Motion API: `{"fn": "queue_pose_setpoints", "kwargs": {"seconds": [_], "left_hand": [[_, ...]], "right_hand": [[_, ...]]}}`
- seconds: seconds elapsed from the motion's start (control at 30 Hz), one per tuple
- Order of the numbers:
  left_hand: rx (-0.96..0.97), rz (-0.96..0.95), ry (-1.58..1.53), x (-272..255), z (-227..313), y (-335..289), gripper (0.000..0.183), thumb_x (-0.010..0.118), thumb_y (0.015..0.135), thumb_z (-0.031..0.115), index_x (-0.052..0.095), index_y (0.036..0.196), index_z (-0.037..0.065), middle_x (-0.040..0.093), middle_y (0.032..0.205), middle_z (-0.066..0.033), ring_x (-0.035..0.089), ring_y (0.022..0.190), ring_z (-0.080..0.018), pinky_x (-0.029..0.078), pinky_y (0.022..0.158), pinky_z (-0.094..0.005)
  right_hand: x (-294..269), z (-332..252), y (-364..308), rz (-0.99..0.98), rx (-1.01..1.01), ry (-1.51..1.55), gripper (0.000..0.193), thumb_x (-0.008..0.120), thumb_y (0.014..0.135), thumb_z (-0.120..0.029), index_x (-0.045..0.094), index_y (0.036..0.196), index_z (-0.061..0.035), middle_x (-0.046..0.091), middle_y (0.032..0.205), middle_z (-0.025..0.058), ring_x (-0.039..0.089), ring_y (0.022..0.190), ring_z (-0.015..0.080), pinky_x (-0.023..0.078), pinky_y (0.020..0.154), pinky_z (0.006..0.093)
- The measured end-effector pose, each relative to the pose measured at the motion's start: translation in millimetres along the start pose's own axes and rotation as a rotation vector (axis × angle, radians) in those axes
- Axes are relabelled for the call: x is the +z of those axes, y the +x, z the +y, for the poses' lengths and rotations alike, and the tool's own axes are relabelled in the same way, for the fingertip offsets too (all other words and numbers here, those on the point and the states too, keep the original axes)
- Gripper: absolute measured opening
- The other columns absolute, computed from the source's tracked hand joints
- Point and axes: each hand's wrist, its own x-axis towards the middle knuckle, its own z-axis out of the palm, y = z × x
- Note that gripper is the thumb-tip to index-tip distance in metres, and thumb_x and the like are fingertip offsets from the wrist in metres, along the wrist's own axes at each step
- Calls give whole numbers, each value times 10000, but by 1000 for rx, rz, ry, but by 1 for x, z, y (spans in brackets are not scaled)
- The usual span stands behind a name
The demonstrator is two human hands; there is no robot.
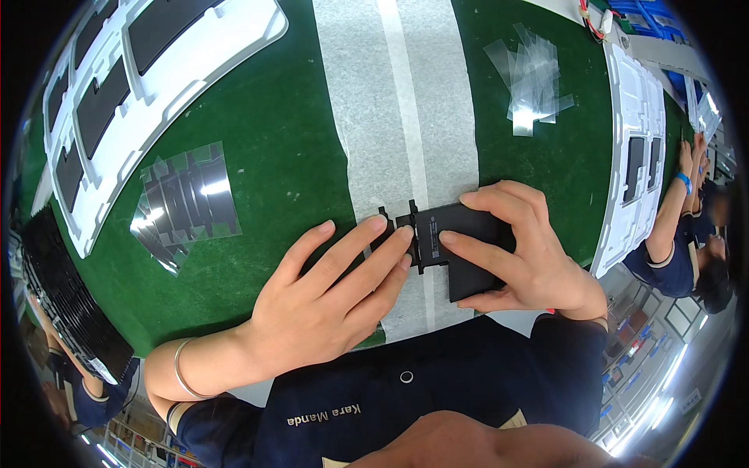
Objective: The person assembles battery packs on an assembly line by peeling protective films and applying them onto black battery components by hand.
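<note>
A flat black battery-like pack (472, 226) with a printed strip lies across the pale paper runner (406, 101), near my body. My right hand (527, 246) grips its right part, fingers around the edges and one fingertip on top by the strip. Stretched-out fingers of my left hand (328, 300) rest on the black left portion, fingertips touching beside the narrow dark connecting strip (413, 238) with small tabs. Much of that left portion is hidden under my left hand.
At left, clear film sheets with dark strips (191, 195) lie on the green mat (273, 140), below a white tray (187, 86) of black packs. Clear films (534, 78) lie upper right, near another white tray (644, 101). Black stacked strips (70, 288) sit far left. Co-workers flank both sides.
</note>
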Motion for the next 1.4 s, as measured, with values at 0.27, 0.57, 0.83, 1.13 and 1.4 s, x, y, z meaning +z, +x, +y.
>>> {"fn": "queue_pose_setpoints", "kwargs": {"seconds": [0.27, 0.57, 0.83, 1.13, 1.4], "left_hand": [[22, -11, 25, -4, 0, 1, 453, 594, 640, 232, 538, 1058, 67, 464, 1225, -98, 414, 1136, -283, 278, 943, -442], [19, 117, 150, -3, 12, -4, 505, 628, 648, 210, 457, 1111, 103, 348, 1279, -156, 322, 1193, -332, 225, 966, -520], [41, 627, -35, 1, 52, -22, 724, 701, 596, 76, 325, 1215, 66, 260, 1317, -258, 293, 1192, -436, 246, 955, -531], [-90, 873, -1357, 48, 74, -13, 770, 594, 689, -50, 156, 1318, 27, 339, 1289, -212, 384, 1172, -263, 299, 975, -372], [-69, 824, -1600, 53, 72, -19, 573, 487, 761, -66, 257, 1280, 14, 473, 1171, -174, 434, 1115, -248, 323, 952, -358]], "right_hand": [[-7, -1, 0, -47, -24, -89, 672, 742, 458, -299, 574, 1086, -130, 429, 1157, 128, 400, 1050, 317, 335, 882, 429], [2, -13, -4, 59, -31, -164, 779, 755, 480, -203, 460, 1196, -120, 370, 1163, 152, 343, 1079, 354, 300, 915, 458], [-13, -42, -19, 287, 50, -40, 482, 685, 642, -58, 512, 1090, -28, 491, 942, 101, 529, 745, 252, 440, 655, 310], [35, -58, -18, 380, 17, 1036, 143, 586, 770, -21, 489, 874, -13, 574, 824, 27, 566, 741, 84, 443, 648, 227], [54, -49, -15, 430, -36, 925, 183, 602, 762, -25, 499, 913, -6, 566, 860, 32, 548, 796, 90, 444, 723, 250]]}}
